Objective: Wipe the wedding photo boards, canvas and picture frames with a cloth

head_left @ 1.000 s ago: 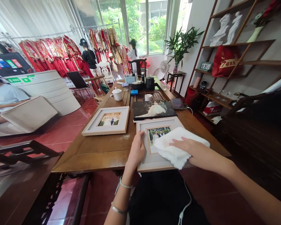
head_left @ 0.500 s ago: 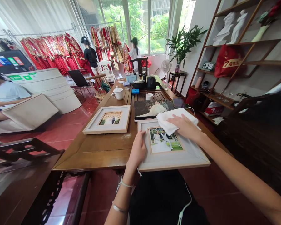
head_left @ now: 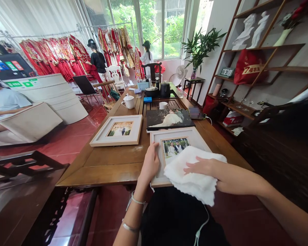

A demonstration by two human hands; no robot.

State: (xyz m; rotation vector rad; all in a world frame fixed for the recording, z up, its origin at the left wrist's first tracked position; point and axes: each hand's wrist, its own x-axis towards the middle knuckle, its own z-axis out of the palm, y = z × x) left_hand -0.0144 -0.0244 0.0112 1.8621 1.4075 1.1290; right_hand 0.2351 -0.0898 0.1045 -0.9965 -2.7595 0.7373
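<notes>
My left hand (head_left: 151, 162) grips the left side of a light wooden picture frame (head_left: 155, 138), thumb on its border. The frame rests at the table's near edge and holds a wedding photo (head_left: 173, 147). Under my right hand (head_left: 205, 169) a white cloth (head_left: 184, 181) is pressed on the frame's lower right part, covering some of the photo and hanging past the near edge. That hand's fingers lie over the cloth and hold it. To the left lies a second picture frame (head_left: 138, 131). Just behind is a dark photo panel (head_left: 154, 118) showing a white dress.
The wooden table (head_left: 113, 167) also carries a lidded white cup (head_left: 128, 101), a small white bowl (head_left: 163, 105), a blue box (head_left: 148, 99) and a black pot (head_left: 165, 90). A white cable (head_left: 201, 230) hangs over my lap. People are in the background.
My right hand has moved the white cloth from the frame's upper right down to its lower right, toward me. The cloth is more spread out. My left hand keeps its grip.
</notes>
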